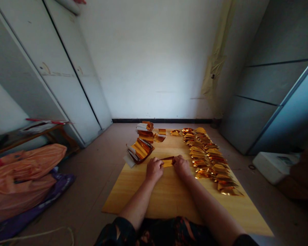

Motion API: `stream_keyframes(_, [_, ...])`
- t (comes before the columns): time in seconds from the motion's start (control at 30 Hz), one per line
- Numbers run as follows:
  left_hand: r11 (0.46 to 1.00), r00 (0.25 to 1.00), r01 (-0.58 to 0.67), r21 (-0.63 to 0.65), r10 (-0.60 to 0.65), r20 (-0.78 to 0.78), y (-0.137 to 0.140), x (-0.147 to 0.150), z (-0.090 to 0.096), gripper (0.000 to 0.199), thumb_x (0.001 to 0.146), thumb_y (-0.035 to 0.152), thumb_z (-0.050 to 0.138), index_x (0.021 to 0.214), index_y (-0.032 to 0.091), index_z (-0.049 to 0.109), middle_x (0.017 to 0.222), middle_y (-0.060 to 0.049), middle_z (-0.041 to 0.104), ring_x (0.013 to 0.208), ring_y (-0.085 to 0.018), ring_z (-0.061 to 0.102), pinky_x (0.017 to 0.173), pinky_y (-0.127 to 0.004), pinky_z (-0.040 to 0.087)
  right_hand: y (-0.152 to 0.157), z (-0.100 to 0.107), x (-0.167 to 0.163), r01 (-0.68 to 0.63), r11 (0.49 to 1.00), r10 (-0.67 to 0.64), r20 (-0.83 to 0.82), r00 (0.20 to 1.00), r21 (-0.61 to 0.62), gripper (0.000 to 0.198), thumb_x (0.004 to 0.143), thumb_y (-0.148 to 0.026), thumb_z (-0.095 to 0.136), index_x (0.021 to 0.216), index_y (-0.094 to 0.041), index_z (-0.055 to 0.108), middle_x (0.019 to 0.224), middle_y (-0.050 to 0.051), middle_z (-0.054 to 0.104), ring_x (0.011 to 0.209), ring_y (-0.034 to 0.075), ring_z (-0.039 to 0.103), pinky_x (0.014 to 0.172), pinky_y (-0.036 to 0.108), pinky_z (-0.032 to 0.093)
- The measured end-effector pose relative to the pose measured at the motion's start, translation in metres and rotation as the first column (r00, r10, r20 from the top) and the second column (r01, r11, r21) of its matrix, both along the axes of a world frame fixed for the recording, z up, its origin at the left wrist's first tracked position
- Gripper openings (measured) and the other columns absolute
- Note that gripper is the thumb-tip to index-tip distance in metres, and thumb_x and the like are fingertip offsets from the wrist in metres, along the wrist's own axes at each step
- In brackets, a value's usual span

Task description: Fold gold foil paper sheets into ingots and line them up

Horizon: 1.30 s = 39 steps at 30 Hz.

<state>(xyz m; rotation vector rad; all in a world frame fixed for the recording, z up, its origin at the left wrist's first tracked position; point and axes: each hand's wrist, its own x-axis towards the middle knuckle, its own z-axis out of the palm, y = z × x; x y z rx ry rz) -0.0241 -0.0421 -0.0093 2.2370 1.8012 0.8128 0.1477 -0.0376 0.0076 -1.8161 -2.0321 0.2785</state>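
Between my two hands, just above the middle of the wooden board, is a sheet of gold foil paper (167,163) with its far edge folded or curled up. My left hand (154,168) pinches the sheet's left end. At the right end, the fingers of my right hand (181,166) are closed on the same sheet. Right of my hands lie rows of folded gold foil pieces (198,153), shaped like small ingots. Left of my hands sits a curved stack of gold foil sheets (141,149), with a few loose sheets behind it. My fingertips are partly hidden.
The wooden board (133,191) lies low in front of me. Pale cabinets (66,68) stand left and a grey fridge-like cabinet (267,82) right. Orange plastic bags (28,171) lie on the floor at left. A white box (272,165) is at right.
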Motion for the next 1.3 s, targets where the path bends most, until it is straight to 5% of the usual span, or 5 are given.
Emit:
stream_keyframes(0.47, [0.987, 0.986, 0.117, 0.110, -0.129, 0.109, -0.002, -0.001, -0.006, 0.021, 0.071, 0.003, 0.058, 0.075, 0.020, 0.067, 0.079, -0.002, 0.062, 0.084, -0.016, 0.055, 0.076, -0.026, 0.043, -0.006, -0.020, 0.010, -0.024, 0.982, 0.065, -0.216, 0.974, 0.186, 0.010, 0.071, -0.015, 0.055, 0.078, -0.021, 0.058, 0.079, 0.000, 0.062, 0.072, 0.014, 0.056, 0.066, 0.023, 0.037])
stream_keyframes(0.7, [0.951, 0.986, 0.079, 0.299, -0.118, 0.117, -0.005, -0.002, -0.005, 0.018, 0.071, 0.007, 0.060, 0.068, 0.022, 0.069, 0.092, -0.005, 0.055, 0.093, -0.018, 0.051, 0.083, -0.031, 0.045, -0.010, -0.018, 0.011, -0.031, 0.994, 0.066, -0.359, 0.931, 0.102, 0.060, 0.064, -0.009, 0.052, 0.123, -0.022, 0.048, 0.082, -0.001, 0.063, 0.068, 0.014, 0.058, 0.064, 0.023, 0.042])
stream_keyframes(0.9, [0.952, 0.983, 0.132, 0.276, -0.161, 0.085, -0.005, -0.003, -0.010, 0.020, 0.065, 0.001, 0.057, 0.064, 0.019, 0.066, 0.117, -0.006, 0.054, 0.103, -0.021, 0.050, 0.090, -0.035, 0.046, -0.015, -0.012, 0.014, -0.160, 0.979, 0.186, -0.232, 0.955, 0.124, 0.027, 0.070, -0.016, 0.055, 0.093, -0.021, 0.067, 0.094, 0.004, 0.066, 0.081, 0.016, 0.060, 0.075, 0.025, 0.044])
stream_keyframes(1.3, [0.977, 0.984, 0.172, 0.126, -0.177, 0.029, -0.010, 0.001, -0.001, 0.014, 0.067, 0.006, 0.054, 0.066, 0.019, 0.056, 0.075, -0.003, 0.059, 0.081, -0.017, 0.054, 0.077, -0.029, 0.043, -0.017, -0.014, 0.014, -0.177, 0.969, 0.198, -0.112, 0.974, 0.172, 0.009, 0.079, -0.023, 0.059, 0.079, -0.018, 0.066, 0.080, 0.003, 0.067, 0.077, 0.015, 0.059, 0.070, 0.023, 0.039])
